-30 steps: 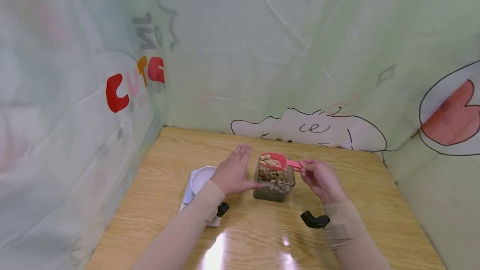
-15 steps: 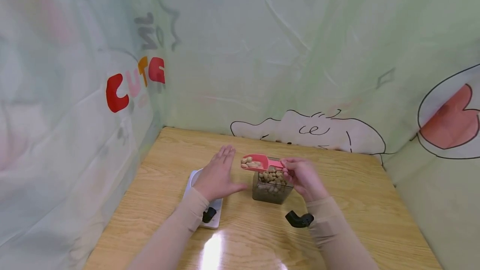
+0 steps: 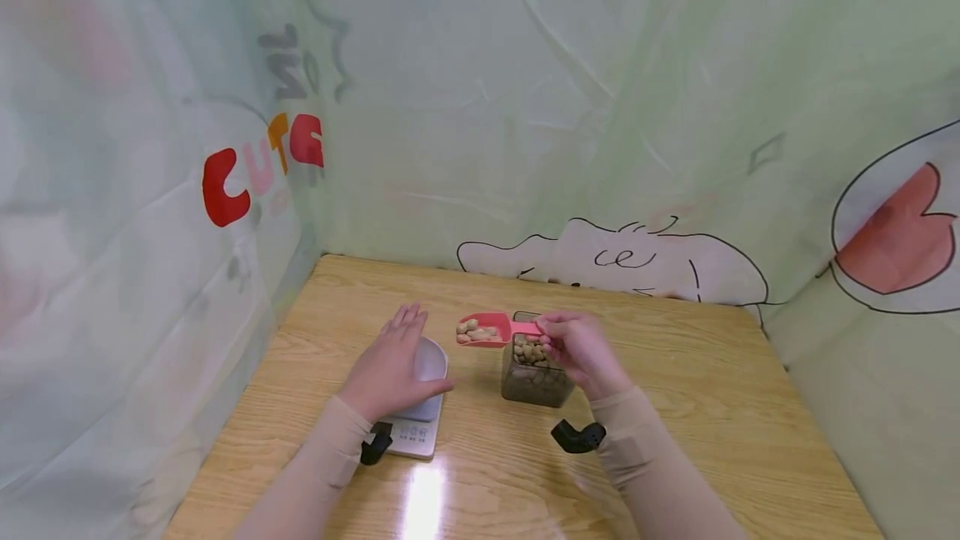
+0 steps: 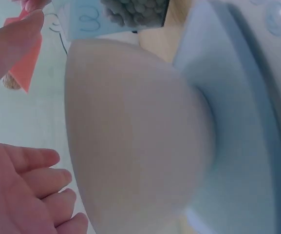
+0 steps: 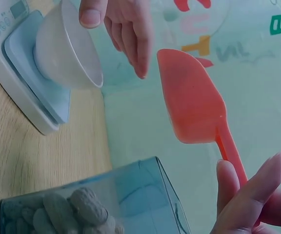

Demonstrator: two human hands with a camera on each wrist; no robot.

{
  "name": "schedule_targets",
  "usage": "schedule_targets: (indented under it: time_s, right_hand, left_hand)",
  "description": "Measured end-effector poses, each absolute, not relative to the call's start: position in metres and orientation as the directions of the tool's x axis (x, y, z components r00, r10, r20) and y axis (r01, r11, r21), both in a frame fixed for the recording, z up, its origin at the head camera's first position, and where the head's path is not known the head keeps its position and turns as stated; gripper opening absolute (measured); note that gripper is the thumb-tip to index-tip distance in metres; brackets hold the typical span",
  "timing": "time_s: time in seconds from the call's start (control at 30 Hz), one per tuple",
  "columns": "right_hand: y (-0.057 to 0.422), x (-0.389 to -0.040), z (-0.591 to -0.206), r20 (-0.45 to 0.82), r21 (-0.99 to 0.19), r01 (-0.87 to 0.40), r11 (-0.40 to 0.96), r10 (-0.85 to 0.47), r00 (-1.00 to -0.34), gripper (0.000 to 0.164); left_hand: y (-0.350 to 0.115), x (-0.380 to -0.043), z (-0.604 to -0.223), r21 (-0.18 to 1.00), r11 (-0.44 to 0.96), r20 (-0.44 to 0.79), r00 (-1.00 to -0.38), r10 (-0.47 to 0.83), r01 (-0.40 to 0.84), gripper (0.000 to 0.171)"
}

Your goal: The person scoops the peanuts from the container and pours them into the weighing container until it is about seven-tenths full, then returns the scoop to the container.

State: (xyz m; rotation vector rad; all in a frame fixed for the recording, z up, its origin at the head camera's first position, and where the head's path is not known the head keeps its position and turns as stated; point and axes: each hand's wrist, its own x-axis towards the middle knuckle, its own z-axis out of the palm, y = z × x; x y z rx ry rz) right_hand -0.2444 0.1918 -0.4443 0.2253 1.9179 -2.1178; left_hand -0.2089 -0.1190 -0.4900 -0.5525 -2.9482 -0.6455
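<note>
One scoop [image 5: 193, 100] in right hand [image 3: 583, 350], one bowl [image 4: 135, 136], one container [image 3: 535, 387]

Bowl [image 3: 432, 361] on scale [image 3: 422, 440], peanuts [image 3: 529, 353] in container [image 3: 534, 388]

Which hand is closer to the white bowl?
Left. The left hand hovers just above the white bowl; the right hand is farther off, to the bowl's right, holding the pink scoop.
</note>
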Motion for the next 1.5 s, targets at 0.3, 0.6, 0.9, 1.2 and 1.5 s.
schedule_targets:
  time_s: [0.3,0.6,0.9,1.2,1.5]
  right_hand:
    - [0.172,-0.243,-0.443,-0.282,-0.959,0.284,-0.011,-0.102,-0.954,0.031]
    - [0.155,-0.243,-0.443,-0.275,-0.961,0.275,0.022,-0.141,-0.951,0.027]
    - [0.139,-0.239,-0.445,-0.247,-0.967,0.238,0.096,-0.097,-0.964,0.025]
    - [0.123,-0.23,-0.442,-0.17,-0.974,0.156,0.164,-0.074,-0.983,0.018]
    - [0.112,-0.223,-0.444,-0.044,-0.966,0.024,0.258,-0.073,-0.996,0.014]
  left_hand:
    - [-0.143,-0.202,-0.51,0.46,0.828,0.156,-0.947,0.28,0.32,0.119]
    - [-0.161,-0.194,-0.52,0.519,0.816,0.117,-0.967,0.227,0.254,0.12]
    - [-0.169,-0.191,-0.526,0.562,0.791,0.084,-0.968,0.234,0.241,0.121]
    - [-0.168,-0.192,-0.529,0.566,0.795,0.05,-0.972,0.229,0.216,0.121]
    - [-0.166,-0.19,-0.526,0.56,0.798,0.048,-0.97,0.239,0.224,0.12]
